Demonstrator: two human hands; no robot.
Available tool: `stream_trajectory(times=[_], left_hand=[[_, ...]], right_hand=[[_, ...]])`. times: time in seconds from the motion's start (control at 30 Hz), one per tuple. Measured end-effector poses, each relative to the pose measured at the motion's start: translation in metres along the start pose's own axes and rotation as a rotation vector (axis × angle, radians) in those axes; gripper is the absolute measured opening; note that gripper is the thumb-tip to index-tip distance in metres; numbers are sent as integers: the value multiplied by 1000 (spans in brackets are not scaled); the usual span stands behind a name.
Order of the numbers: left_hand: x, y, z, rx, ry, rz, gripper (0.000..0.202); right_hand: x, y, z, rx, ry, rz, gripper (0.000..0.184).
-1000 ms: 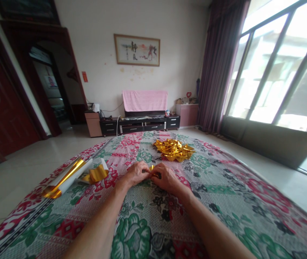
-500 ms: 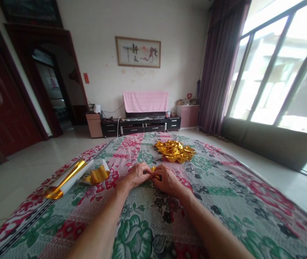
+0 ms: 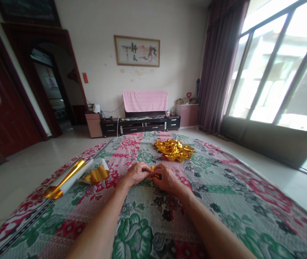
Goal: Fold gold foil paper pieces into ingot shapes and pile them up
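My left hand (image 3: 139, 172) and my right hand (image 3: 164, 176) meet over the middle of the flowered tablecloth (image 3: 133, 237). Between them is a small piece of gold foil paper (image 3: 152, 168), pinched by the fingers of both hands. Most of that piece is hidden behind my fingers, so its folded shape cannot be made out. Just beyond my right hand lies a heap of folded gold foil pieces (image 3: 176, 149) with pointed ends.
On the left of the table lie a roll of gold foil paper (image 3: 69, 178) with a white back and a curled loose piece (image 3: 99, 174). Farther off stand a low black cabinet (image 3: 145, 126) and a screen under a pink cloth (image 3: 145, 100).
My fingers have shifted very slightly around the gold foil piece, both hands still pinching it. The view has tilted a little; the heap and the roll lie as before.
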State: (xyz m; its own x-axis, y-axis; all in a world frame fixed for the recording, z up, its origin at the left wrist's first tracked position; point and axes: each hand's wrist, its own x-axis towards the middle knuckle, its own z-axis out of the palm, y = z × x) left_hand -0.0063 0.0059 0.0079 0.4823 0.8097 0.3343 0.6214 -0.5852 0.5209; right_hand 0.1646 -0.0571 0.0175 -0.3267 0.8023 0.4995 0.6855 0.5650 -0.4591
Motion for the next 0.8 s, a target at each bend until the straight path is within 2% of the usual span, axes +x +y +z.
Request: stream_trajectory(times=[0.3, 0.53, 0.8], left_hand=[[1, -3, 1, -6, 26, -45, 32], [-3, 5, -2, 19, 39, -3, 14], [-2, 6, 0, 22, 37, 5, 11]], right_hand=[[0, 0, 1, -20, 24, -24, 17], [0, -1, -1, -5, 3, -12, 20], [-3, 7, 1, 32, -8, -79, 19]])
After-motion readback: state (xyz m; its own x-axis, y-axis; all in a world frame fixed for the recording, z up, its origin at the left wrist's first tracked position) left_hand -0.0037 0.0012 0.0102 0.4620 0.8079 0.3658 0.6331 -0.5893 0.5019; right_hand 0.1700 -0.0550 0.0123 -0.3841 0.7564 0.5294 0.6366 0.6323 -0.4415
